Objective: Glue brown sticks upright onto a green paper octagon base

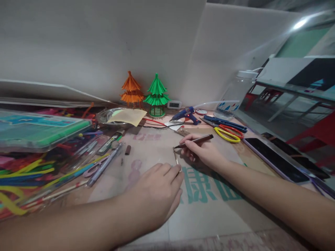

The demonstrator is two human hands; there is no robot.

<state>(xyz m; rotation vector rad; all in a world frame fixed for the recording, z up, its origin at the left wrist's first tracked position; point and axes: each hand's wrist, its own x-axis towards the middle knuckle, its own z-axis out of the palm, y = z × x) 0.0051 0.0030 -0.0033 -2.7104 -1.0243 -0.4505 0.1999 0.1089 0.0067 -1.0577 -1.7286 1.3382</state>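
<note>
My left hand is closed, its fingertips pinching the near end of a thin stick above the table. The stick looks dark along most of its length and pale near my fingers. In my right hand is a brown marker, gripped like a pen. Its dark tip meets the far end of the stick, or lies very close to it. A brown marker cap lies apart on the table, to the left.
Orange and green tiered pagoda-like models stand by the wall. A blue glue gun, yellow-and-red-handled scissors and a phone are to the right. A plastic case and colourful craft strips crowd the left. A clear bottle stands behind.
</note>
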